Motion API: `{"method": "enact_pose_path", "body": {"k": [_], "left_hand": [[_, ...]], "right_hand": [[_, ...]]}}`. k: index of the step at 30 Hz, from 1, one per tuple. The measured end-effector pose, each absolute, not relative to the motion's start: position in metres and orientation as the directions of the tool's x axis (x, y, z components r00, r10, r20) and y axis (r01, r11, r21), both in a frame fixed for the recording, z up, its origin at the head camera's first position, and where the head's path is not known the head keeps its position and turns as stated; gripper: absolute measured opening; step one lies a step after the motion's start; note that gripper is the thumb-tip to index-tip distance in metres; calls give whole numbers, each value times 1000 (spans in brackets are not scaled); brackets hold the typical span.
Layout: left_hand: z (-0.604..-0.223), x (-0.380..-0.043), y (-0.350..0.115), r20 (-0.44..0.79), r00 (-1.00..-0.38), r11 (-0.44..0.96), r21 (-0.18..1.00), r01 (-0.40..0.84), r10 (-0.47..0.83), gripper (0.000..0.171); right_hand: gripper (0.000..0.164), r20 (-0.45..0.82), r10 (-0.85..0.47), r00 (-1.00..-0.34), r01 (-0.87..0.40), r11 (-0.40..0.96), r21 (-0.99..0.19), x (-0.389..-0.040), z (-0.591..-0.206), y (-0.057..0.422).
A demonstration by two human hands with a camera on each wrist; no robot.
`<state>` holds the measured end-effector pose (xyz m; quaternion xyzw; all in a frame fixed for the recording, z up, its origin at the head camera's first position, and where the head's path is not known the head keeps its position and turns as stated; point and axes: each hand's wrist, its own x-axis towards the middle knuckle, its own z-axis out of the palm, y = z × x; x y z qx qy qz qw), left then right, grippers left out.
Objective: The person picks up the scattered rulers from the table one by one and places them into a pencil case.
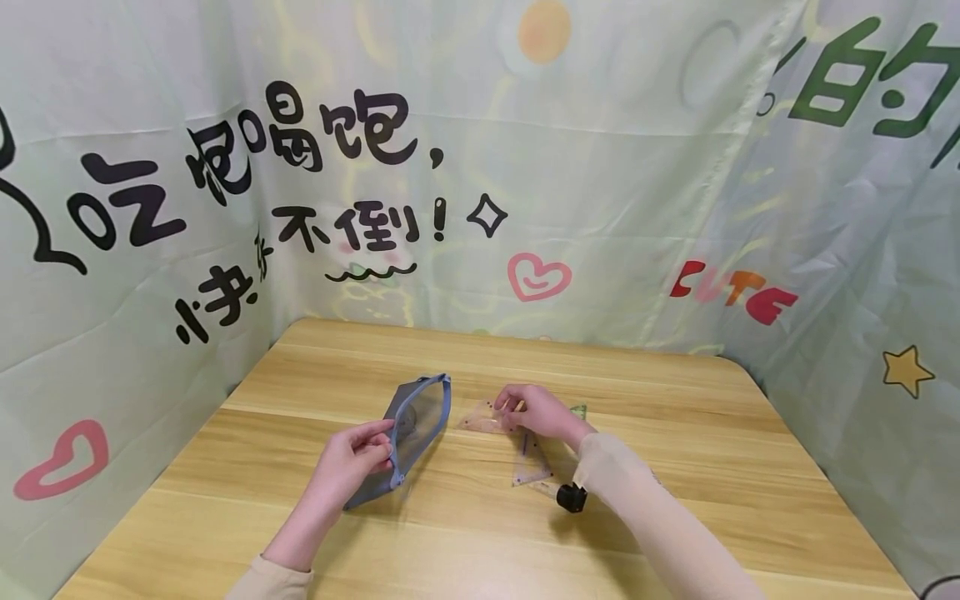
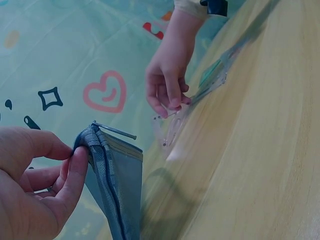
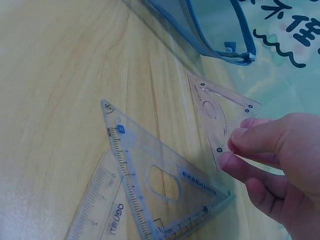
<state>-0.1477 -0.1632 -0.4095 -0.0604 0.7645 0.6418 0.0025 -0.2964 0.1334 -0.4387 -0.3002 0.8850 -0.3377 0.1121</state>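
My left hand [image 1: 347, 462] pinches the blue-edged rim of a see-through zipper pouch [image 1: 408, 421], which stands with its mouth gaping toward the right. The zipper pull [image 2: 115, 130] sticks out at the pouch's end in the left wrist view. To the right, my right hand [image 1: 536, 411] pinches a pinkish clear set square [image 3: 220, 107] by one edge, thumb and fingertips at its corner. Nearer to me lies a larger clear set square [image 3: 160, 182] with blue markings. A clear ruler [image 3: 97, 200] lies partly beneath it.
A green piece [image 1: 579, 411] shows behind my right wrist, mostly hidden. A black device [image 1: 572, 497] sits at the right sleeve. The wooden table [image 1: 315, 350] is bordered by printed cloth walls [image 1: 465, 167] at the back and both sides.
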Motion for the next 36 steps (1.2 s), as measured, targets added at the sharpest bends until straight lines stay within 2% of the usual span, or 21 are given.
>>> {"method": "enact_pose_path", "body": {"k": [7,36], "left_hand": [[-411,-148,-163,-83,-992,168,981,-98,-92,42],[-413,-148,-164,-93,-993,179,978,-106,-79,43]], "right_hand": [[17,8,-623,-782,-445,549,-708,-295,-440,138],[29,-55,-531,-846,-281,531,-800,-284,-425,145]]}}
